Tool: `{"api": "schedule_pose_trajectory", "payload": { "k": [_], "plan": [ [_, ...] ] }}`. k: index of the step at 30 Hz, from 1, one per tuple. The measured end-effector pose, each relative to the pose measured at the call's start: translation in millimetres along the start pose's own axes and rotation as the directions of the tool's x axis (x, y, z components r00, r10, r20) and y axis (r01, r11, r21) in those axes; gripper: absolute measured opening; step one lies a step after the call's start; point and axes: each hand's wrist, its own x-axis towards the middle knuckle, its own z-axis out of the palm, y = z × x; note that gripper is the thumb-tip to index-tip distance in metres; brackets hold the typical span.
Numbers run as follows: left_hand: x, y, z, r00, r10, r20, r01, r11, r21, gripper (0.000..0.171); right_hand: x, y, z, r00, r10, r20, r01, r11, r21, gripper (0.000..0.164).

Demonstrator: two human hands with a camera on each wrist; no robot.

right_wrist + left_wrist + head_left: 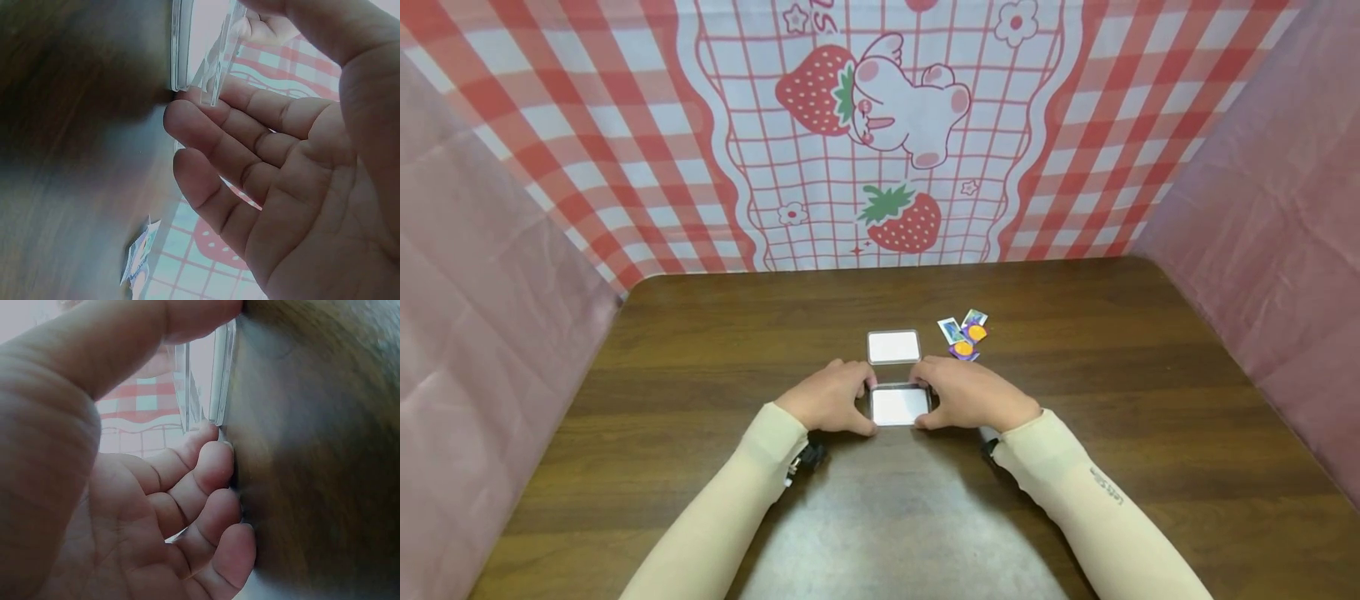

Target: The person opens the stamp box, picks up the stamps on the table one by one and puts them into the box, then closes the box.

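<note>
Both hands are at a small clear plastic case (pixel 899 406) with a white rectangle inside, low on the wooden table. My left hand (pixel 829 398) holds its left end, thumb at the near side and fingers at the far side. My right hand (pixel 972 393) grips the right end the same way. In the right wrist view a clear lid (pixel 220 69) stands tilted over the white-filled base (pixel 181 47), with a gap between them. The left wrist view shows the base (pixel 220 375) edge-on against the table. A second white rectangle with a clear rim (pixel 893 347) lies just beyond the hands.
Beyond my right hand lie several small purple-and-orange wrapped packets (pixel 974 333) and small picture cards (pixel 951 331). A strawberry-print cloth (pixel 880 208) hangs at the table's back edge, with pink cloth on both sides. The brown wooden table (pixel 700 333) extends around the case.
</note>
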Motion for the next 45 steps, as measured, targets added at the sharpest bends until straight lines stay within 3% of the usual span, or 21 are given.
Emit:
{"api": "schedule_pose_trajectory", "payload": {
  "k": [18, 31, 45],
  "plan": [
    [-0.8, 0.1, 0.7, 1.000, 0.018, -0.006, -0.018, 1.000, 0.009, 0.053, -2, 6, -6, 0.999, 0.047, -0.011, -0.047, 0.998, -0.029, 0.051],
    [-1.8, 0.2, -1.0, 0.999, 0.032, -0.008, -0.032, 0.999, 0.013, 0.050, -3, 10, -9, 0.999, 0.034, -0.040, -0.037, 0.997, -0.067, 0.050],
    [-1.6, 1.9, -0.9, 1.000, 0.013, -0.004, -0.013, 1.000, 0.016, 0.049, -6, 15, -13, 0.996, 0.018, -0.085, -0.021, 0.999, -0.035, 0.050]
  ]
}}
